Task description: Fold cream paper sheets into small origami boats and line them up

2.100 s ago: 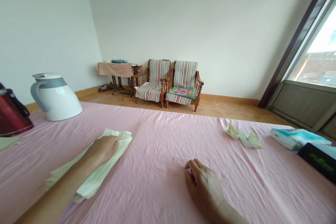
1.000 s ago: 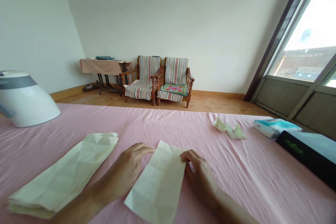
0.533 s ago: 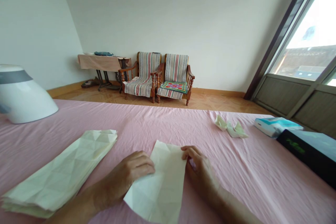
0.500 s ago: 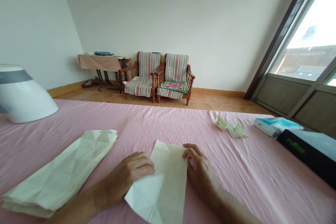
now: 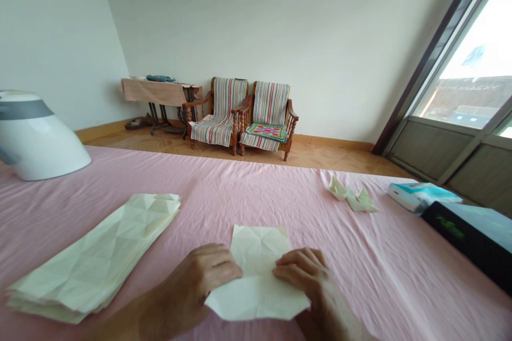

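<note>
Here, the left hand (image 5: 207,277) and right hand (image 5: 312,279) hold opposite edges of a creased paper sheet (image 5: 259,264); a paper stack (image 5: 100,250) lies to its left on pink cloth (image 5: 224,192).

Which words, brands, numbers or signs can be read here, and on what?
None can be read with certainty.
Green lettering on the black box: too blurred to read.
Blue-and-white packet: no legible text.
Creased paper sheet: no writing visible.
</note>
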The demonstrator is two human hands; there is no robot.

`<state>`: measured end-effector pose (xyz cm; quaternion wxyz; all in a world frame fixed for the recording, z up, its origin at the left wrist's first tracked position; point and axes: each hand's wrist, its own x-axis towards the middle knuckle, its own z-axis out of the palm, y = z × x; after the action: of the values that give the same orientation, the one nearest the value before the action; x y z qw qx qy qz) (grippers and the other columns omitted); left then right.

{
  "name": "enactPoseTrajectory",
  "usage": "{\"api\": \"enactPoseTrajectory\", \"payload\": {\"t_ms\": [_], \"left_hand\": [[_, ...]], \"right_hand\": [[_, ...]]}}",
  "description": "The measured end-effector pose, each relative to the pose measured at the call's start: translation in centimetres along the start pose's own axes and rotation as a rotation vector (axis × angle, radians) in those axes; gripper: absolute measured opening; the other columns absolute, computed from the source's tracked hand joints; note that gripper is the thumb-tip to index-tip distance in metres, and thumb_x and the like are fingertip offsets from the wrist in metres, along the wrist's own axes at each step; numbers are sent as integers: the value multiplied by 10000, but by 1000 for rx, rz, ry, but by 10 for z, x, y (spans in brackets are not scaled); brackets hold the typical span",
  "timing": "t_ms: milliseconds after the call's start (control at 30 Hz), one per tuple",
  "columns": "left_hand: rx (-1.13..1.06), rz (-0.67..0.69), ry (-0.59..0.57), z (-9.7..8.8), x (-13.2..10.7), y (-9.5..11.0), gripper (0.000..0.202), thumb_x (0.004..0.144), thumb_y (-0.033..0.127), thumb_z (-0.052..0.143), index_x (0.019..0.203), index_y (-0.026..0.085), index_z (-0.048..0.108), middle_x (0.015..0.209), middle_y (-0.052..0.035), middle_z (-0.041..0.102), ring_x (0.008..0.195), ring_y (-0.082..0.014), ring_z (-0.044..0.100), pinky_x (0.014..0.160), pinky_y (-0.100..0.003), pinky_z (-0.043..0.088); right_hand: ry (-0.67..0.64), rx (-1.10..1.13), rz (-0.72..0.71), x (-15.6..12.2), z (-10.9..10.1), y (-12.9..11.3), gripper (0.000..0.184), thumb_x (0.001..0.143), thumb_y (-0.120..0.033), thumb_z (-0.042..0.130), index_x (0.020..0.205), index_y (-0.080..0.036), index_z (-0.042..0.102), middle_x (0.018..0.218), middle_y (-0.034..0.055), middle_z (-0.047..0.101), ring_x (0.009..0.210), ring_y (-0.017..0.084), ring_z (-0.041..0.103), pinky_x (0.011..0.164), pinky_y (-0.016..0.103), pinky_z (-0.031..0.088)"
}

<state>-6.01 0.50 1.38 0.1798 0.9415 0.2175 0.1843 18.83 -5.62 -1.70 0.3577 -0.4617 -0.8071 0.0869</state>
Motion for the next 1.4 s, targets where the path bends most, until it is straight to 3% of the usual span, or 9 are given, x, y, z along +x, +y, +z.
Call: {"api": "enactPoseTrajectory", "payload": {"t_ms": [200, 333, 433, 533, 667, 867, 1067, 1167, 1400], "left_hand": [[-178, -197, 64, 16, -4, 5, 179, 907, 142, 508, 879, 200, 675, 834, -26, 671, 784, -166, 602, 691, -251, 447], [-286, -396, 132, 23, -2, 0, 119, 855, 194, 560, 889, 177, 673, 840, -27, 663, 750, -165, 612, 658, -241, 458], [-338, -451, 178, 28, -1, -4, 329, 832, 210, 579, 1159, 185, 596, 759, 0, 643, 687, -155, 600, 621, -232, 445], [-350, -466, 268, 33, -3, -8, 667, 826, 194, 553, 1441, 203, 295, 661, 59, 584, 590, -124, 552, 575, -205, 419], [-316, -425, 357, 38, -4, -10, 798, 823, 173, 519, 1501, 250, 104, 643, 87, 535, 542, -102, 498, 544, -177, 394], [-281, -427, 339, 39, -2, -8, 664, 826, 137, 509, 1446, 263, 309, 680, 72, 546, 541, -88, 503, 558, -165, 413], [-179, -430, 283, 36, -2, -5, 326, 860, 147, 513, 1141, 202, 669, 781, -11, 638, 672, -124, 592, 634, -197, 458], [-128, -430, 260, 35, -1, -4, 286, 859, 135, 520, 1071, 187, 706, 785, -26, 643, 686, -137, 607, 634, -206, 463], [-107, -436, 243, 34, 1, -2, 279, 857, 120, 513, 1039, 191, 712, 780, -18, 634, 678, -130, 597, 613, -200, 448]], "right_hand": [[138, 289, 371, -9, 11, 4, 160, 822, -296, 573, 920, -248, 690, 769, 34, 702, 768, 215, 657, 696, 309, 471], [69, 595, 489, -7, 23, 7, 255, 848, -380, 553, 978, -180, 643, 777, 58, 689, 729, 213, 664, 604, 273, 491], [137, 505, 558, -6, 32, 11, 267, 857, -387, 540, 997, -170, 611, 752, 66, 685, 658, 199, 652, 545, 257, 478], [222, 373, 591, -9, 43, 16, 299, 858, -389, 532, 1060, -174, 587, 741, 69, 687, 619, 198, 642, 508, 249, 463], [306, 256, 562, -12, 53, 20, 456, 858, -395, 527, 1253, -167, 506, 743, 65, 682, 605, 205, 634, 493, 252, 451], [335, 105, 516, -10, 48, 18, 636, 852, -348, 531, 1439, -189, 348, 596, -26, 586, 489, 174, 548, 440, 238, 398], [318, -28, 384, -11, 44, 19, 425, 880, -400, 498, 1265, -246, 589, 875, 56, 715, 660, 204, 658, 606, 299, 492], [299, -93, 351, -13, 45, 20, 329, 865, -357, 510, 1147, -275, 657, 1017, 59, 722, 792, 236, 683, 726, 350, 495], [246, -146, 356, -14, 47, 25, 308, 846, -338, 514, 1098, -247, 665, 915, 63, 725, 706, 233, 656, 698, 368, 461]]}}
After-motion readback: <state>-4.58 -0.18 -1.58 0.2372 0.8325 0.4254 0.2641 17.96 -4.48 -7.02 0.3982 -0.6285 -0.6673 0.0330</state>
